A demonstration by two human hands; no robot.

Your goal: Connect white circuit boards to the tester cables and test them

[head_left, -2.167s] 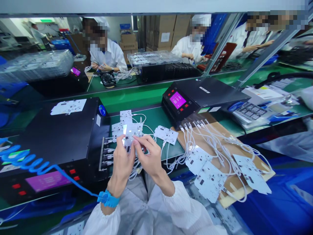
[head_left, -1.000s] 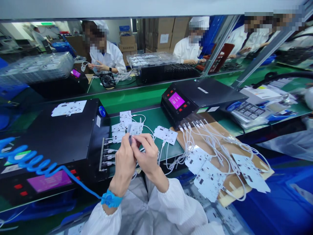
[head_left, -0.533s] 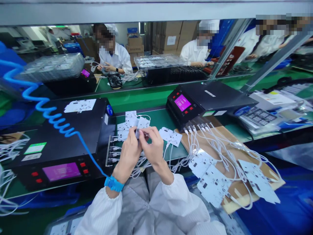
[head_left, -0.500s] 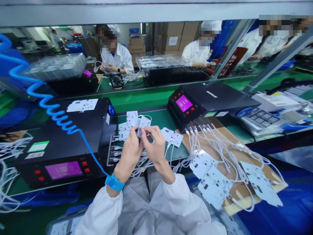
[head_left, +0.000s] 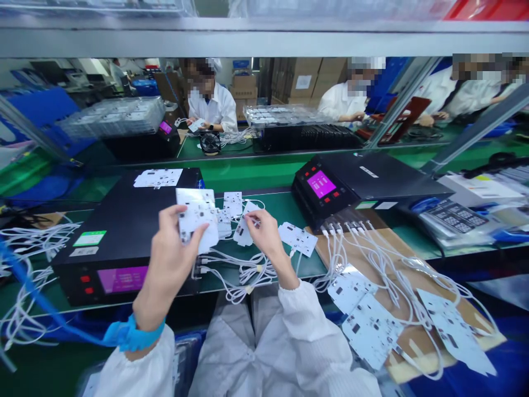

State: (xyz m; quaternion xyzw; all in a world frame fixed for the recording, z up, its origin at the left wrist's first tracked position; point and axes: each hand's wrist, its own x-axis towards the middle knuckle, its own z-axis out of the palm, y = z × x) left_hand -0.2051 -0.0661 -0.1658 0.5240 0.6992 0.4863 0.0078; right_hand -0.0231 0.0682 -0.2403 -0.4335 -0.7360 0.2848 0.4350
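Note:
My left hand (head_left: pixel 173 248) grips a white circuit board (head_left: pixel 199 218) by its edges, thumb in front, raised before the left black box. A blue band with a coiled cord is round that wrist. My right hand (head_left: pixel 264 229) is closed in a pinch over the bench, with a thin white end, seemingly of a white cable, between its fingertips. Just behind these fingertips lies another white board (head_left: pixel 243 234), partly hidden by them. More white boards lie about it, one (head_left: pixel 233 204) behind and one (head_left: pixel 298 238) to the right with a cable plugged in.
Black boxes with lit screens stand left (head_left: pixel 124 220) and right (head_left: pixel 372 173). Bundled white cables (head_left: pixel 248 267) lie at the bench's front edge. Cabled boards (head_left: pixel 372 325) rest on a cardboard sheet (head_left: pixel 413 353) at right. A metal shelf beam (head_left: pixel 264 41) crosses above; co-workers sit opposite.
My hands have parted. The left has moved left and towards me, carrying a circuit board; the right stays near the same spot in a pinch. The view has shifted slightly.

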